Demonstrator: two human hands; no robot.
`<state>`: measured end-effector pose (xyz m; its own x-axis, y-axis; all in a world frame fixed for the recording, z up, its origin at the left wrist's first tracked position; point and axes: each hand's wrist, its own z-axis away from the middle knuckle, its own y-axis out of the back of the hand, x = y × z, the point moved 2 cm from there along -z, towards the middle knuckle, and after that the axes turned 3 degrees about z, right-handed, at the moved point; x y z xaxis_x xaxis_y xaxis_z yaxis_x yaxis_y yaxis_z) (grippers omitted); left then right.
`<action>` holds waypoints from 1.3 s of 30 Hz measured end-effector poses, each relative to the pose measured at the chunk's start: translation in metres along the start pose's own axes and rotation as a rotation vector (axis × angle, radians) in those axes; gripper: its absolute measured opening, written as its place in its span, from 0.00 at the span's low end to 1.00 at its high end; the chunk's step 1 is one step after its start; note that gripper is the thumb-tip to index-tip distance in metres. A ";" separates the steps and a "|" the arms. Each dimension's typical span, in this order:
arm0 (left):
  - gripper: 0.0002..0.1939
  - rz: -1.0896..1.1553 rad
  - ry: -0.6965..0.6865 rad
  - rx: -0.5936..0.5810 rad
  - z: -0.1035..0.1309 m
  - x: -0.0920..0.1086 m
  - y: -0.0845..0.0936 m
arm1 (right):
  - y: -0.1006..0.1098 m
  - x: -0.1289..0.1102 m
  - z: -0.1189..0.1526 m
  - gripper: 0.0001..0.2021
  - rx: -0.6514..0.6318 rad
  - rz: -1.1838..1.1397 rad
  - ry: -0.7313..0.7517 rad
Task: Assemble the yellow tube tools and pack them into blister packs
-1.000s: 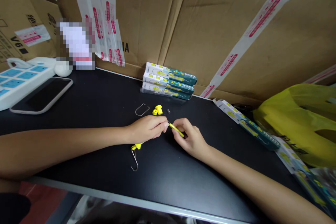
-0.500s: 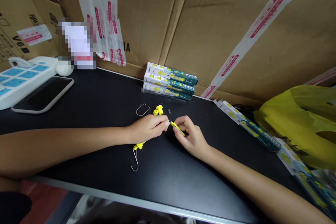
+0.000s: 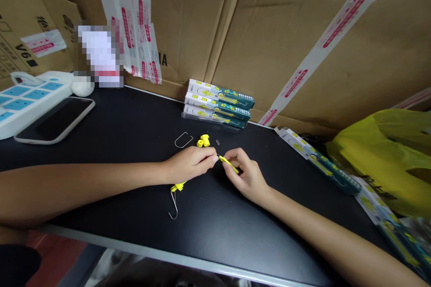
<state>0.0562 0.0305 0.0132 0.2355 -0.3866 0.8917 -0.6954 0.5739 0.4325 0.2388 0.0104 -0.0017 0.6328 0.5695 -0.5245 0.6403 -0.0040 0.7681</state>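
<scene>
My right hand (image 3: pixel 244 172) pinches a slim yellow plastic piece (image 3: pixel 229 164), whose tip has a small metal end. Closed at that tip, my left hand (image 3: pixel 193 163) has its thumb and forefinger pressed on a tiny metal bit that I cannot make out. A yellow part (image 3: pixel 179 186) with a metal hook (image 3: pixel 174 208) shows from under my left hand. Beyond the hands lie a bent wire loop (image 3: pixel 183 140), yellow plastic caps (image 3: pixel 204 140) and a small spring (image 3: pixel 217 142).
Printed boxes (image 3: pixel 217 105) are stacked at the back of the black table (image 3: pixel 134 219). More boxes (image 3: pixel 318 159) and a yellow bag (image 3: pixel 380 157) are on the right. At left lie a phone (image 3: pixel 55 121) and a power strip (image 3: pixel 30 101). Cardboard (image 3: pixel 188 18) stands behind.
</scene>
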 end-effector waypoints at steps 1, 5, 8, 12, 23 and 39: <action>0.15 -0.012 -0.002 0.001 0.000 0.000 0.000 | 0.000 0.000 0.000 0.03 0.003 0.006 0.008; 0.15 -0.069 -0.015 0.005 -0.001 0.001 0.001 | 0.000 -0.002 0.000 0.03 0.039 0.086 0.084; 0.15 -0.090 -0.025 0.009 -0.001 0.000 0.001 | -0.001 -0.004 0.001 0.04 0.072 0.235 0.168; 0.15 -0.098 -0.013 -0.010 -0.001 0.000 0.001 | -0.001 -0.006 0.002 0.04 0.109 0.426 0.257; 0.14 -0.282 -0.060 0.014 -0.002 -0.001 -0.001 | -0.003 -0.006 0.001 0.02 0.060 0.441 0.247; 0.14 -0.107 0.033 -0.010 -0.001 0.000 -0.001 | -0.003 -0.004 -0.001 0.05 -0.096 0.197 0.117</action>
<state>0.0575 0.0305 0.0123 0.3301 -0.4219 0.8444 -0.6587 0.5379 0.5262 0.2341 0.0091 -0.0016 0.6831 0.6569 -0.3192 0.4616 -0.0497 0.8857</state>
